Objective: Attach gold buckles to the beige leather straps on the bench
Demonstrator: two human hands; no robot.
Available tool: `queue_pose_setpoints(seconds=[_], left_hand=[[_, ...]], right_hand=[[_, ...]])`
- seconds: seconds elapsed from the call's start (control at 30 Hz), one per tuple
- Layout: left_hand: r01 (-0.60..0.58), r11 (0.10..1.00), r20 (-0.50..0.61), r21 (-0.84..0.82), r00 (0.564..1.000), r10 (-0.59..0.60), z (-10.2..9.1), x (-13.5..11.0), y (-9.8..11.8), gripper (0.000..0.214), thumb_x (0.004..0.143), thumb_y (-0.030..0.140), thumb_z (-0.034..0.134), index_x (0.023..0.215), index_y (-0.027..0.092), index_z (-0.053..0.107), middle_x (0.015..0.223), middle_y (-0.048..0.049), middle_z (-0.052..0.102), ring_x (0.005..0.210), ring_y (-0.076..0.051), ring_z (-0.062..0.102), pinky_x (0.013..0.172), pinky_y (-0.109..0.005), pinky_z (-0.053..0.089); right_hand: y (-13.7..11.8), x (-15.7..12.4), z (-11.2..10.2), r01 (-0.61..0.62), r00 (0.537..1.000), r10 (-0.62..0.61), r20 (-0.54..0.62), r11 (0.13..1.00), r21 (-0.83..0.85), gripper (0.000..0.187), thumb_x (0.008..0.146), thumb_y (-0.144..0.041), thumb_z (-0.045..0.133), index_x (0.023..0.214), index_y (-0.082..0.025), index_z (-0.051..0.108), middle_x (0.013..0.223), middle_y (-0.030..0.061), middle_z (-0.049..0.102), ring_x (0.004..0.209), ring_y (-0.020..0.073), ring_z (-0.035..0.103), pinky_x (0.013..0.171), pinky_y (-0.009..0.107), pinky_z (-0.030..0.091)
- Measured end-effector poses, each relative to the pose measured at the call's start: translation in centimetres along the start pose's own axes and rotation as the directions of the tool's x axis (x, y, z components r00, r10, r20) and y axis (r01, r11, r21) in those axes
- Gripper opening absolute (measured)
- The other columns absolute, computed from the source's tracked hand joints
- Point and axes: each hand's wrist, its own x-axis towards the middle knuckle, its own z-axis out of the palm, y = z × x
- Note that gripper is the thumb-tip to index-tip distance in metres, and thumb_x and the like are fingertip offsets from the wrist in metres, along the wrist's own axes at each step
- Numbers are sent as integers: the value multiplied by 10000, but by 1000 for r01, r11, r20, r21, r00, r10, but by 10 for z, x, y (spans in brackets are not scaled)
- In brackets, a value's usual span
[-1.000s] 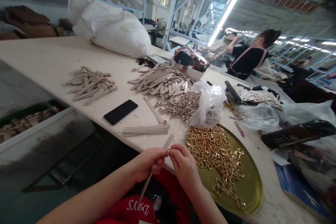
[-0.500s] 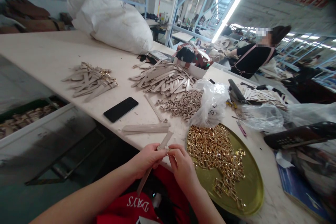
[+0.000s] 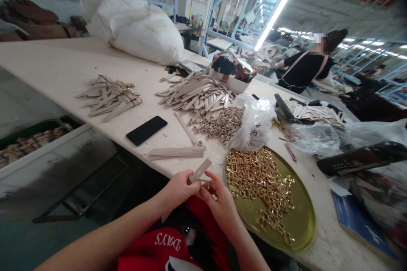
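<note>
My left hand (image 3: 182, 188) is closed around a flat beige strap (image 3: 201, 169), whose upper end sticks out beyond the thumb. Close against it, my right hand (image 3: 219, 194) pinches a small gold buckle (image 3: 206, 185) at the strap, partly hidden by the fingers. On the table edge just beyond my hands lies a neat bundle of beige straps (image 3: 176, 152). To the right, a round gold tray (image 3: 302, 224) holds a heap of gold buckles (image 3: 254, 173). Small beige loops (image 3: 219, 127) are piled beyond the hands, beside a large heap of straps (image 3: 197, 91).
A black phone (image 3: 146, 130) lies left of the bundle, near straps with buckles (image 3: 110, 95). Clear plastic bags (image 3: 254, 118), a black bottle-like object (image 3: 362, 159) and a blue book (image 3: 362, 224) stand right. A white sack (image 3: 133, 25) lies behind; a co-worker (image 3: 305, 67) stands beyond.
The strap has turned slightly in my left hand, and its lower end shows less. My right hand's fingers have shifted and spread a little around the buckle. The view has moved slightly.
</note>
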Motion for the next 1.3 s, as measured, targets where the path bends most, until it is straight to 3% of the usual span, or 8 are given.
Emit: queue_pose_setpoints(seconds=[0.1,0.23,0.4,0.57,0.7,0.87,1.03,1.3], left_hand=[[24,999,68,-45,997,-21,1,-3,-3,229,717,355,521,773,132,523,565,53,440,478,-70,354,417,-177,249],[-1,996,155,-89,988,15,-5,-8,-4,305,766,463,460,784,158,465,520,79,379,433,-64,310,397,-177,233],[-61,995,179,81,983,45,-19,-14,-7,364,832,481,344,736,158,483,522,58,406,482,-84,372,456,-189,283],[-92,974,230,205,972,43,-22,-18,1,336,828,415,365,731,153,551,601,31,485,562,-108,426,515,-201,319],[-93,988,188,122,980,69,-13,-17,6,184,776,306,430,777,155,536,695,14,549,636,-121,474,576,-204,359],[95,993,223,-70,972,-77,-6,-17,7,198,755,364,428,711,171,427,487,75,409,401,-57,301,399,-174,227],[211,968,259,-135,951,-171,-7,-18,8,248,727,423,452,702,181,403,448,87,396,348,-40,251,350,-166,153],[107,994,137,-19,985,-103,-4,-26,1,168,734,308,439,645,166,446,459,69,428,404,-60,320,410,-181,231]], right_hand=[[9,1,0,23,997,-27,-74,998,-56,303,723,-257,609,1023,-215,587,825,20,623,728,146,559,692,285,446],[6,4,1,-72,985,103,-139,975,210,165,687,-281,659,830,-200,657,724,-3,628,661,117,549,661,252,453],[-2,11,6,-138,928,333,-167,723,677,228,609,-247,737,819,-202,659,681,-38,603,572,54,530,577,179,464],[5,9,14,-241,914,402,-49,637,732,248,618,-243,738,840,-185,644,607,-53,576,512,36,513,509,144,447],[14,1,27,-286,922,387,-2,686,669,263,668,-285,697,896,-189,608,692,-22,616,580,82,560,560,201,464],[18,-5,33,-166,949,281,-143,830,532,229,715,-334,642,886,-191,588,755,-8,617,667,127,570,624,251,461],[14,-7,30,-172,959,269,-87,800,574,160,782,-343,565,799,-185,556,658,-28,564,562,92,508,548,220,423],[12,-13,26,-134,967,205,-154,917,375,184,728,-343,617,782,-186,536,712,-27,582,646,112,532,630,236,428]])
